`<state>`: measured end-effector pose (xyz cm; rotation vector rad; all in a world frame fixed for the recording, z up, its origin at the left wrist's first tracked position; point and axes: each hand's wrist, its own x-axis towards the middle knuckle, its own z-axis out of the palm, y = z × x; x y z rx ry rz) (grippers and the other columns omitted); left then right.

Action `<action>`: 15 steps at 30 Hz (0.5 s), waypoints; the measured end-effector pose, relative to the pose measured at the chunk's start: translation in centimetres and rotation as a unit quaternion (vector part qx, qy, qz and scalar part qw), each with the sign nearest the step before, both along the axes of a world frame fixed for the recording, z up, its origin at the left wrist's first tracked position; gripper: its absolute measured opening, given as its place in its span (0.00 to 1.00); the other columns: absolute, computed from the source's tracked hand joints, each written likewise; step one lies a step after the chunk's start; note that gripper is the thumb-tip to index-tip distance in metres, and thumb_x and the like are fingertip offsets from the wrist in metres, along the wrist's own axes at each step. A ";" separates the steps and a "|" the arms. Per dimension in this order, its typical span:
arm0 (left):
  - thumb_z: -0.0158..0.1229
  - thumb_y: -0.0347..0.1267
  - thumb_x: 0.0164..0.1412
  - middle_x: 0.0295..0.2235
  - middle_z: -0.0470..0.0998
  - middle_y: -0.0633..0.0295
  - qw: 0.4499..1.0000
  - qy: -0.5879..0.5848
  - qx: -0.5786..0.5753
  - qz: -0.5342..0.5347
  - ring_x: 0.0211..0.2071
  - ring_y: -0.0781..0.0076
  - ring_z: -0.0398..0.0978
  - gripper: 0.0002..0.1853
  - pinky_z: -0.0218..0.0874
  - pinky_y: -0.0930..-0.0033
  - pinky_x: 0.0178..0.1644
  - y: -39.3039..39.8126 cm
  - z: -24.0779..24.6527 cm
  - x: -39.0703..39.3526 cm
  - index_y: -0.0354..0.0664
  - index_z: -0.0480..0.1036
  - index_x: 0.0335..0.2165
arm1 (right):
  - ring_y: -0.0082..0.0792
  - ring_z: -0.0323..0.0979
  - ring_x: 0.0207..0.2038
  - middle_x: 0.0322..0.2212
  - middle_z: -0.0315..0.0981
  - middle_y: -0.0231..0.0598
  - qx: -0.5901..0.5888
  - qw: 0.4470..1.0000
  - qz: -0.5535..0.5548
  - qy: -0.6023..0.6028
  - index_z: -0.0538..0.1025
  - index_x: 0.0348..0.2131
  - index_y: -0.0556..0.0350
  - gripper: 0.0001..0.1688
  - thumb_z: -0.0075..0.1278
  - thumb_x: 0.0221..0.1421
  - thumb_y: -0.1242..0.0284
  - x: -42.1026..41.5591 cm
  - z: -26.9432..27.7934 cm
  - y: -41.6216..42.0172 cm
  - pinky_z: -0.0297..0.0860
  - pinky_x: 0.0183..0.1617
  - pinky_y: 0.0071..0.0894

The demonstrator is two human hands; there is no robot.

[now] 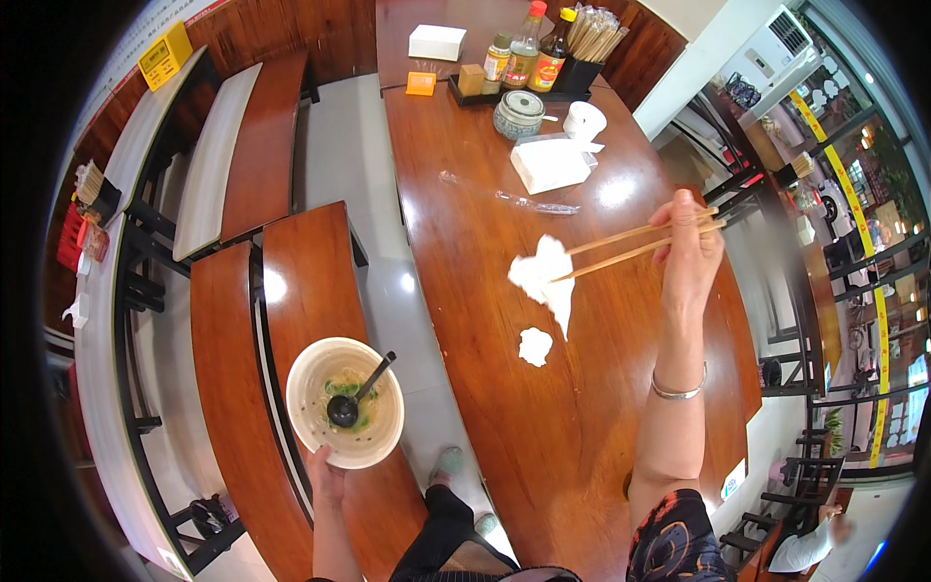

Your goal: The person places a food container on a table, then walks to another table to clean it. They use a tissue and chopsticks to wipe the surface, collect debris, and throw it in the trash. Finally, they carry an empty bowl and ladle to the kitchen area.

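Note:
My left hand (329, 474) grips the near rim of a pale bowl (305, 371) over the bench. Inside the bowl are leftover broth with green bits and a black spoon (374, 378), its handle leaning on the right rim. A pair of wooden chopsticks (633, 244) is held in my right hand (691, 254) above the table. Their tips meet a crumpled white tissue (545, 273); whether it is lifted off the tabletop is hard to tell. Nearer to me, a smaller crumpled tissue (536, 347) lies on the wooden table (509, 415).
Beyond the tissues are a clear plastic wrapper (538, 204), a tissue pack (553, 169), a lidded ceramic jar (518, 116) and a white cup (585, 121). Sauce bottles (524, 58) and chopsticks stand in a black caddy. Wooden benches (313, 269) run along the left. A person (804, 545) is at lower right.

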<state>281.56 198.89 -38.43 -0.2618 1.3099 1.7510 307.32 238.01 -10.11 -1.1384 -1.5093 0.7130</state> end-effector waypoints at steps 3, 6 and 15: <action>0.44 0.29 0.48 0.43 0.65 0.58 1.000 -0.005 0.000 0.005 0.40 0.61 0.69 0.26 0.68 0.59 0.36 0.5 -0.5 -0.3 0.45 0.53 0.49 | 0.15 0.53 0.18 0.13 0.56 0.24 0.024 0.999 0.026 0.010 0.67 0.15 0.55 0.22 0.40 0.54 0.59 0.1 -0.8 0.9 0.51 0.22 0.15; 0.44 0.29 0.48 0.43 0.65 0.58 1.000 -0.006 0.010 0.014 0.40 0.60 0.68 0.26 0.68 0.58 0.36 1.6 -0.3 -0.4 0.46 0.53 0.49 | 0.19 0.56 0.21 0.16 0.59 0.27 -0.010 0.997 0.034 0.062 0.66 0.16 0.54 0.22 0.36 0.55 0.59 0.4 -2.1 1.5 0.54 0.27 0.19; 0.45 0.28 0.49 0.44 0.65 0.57 0.999 -0.002 0.031 0.018 0.41 0.61 0.68 0.25 0.65 0.59 0.40 2.7 -1.2 -0.8 0.44 0.54 0.48 | 0.23 0.56 0.20 0.17 0.56 0.29 0.010 0.922 0.105 0.372 0.65 0.25 0.55 0.18 0.34 0.56 0.59 1.7 0.2 1.5 0.61 0.33 0.27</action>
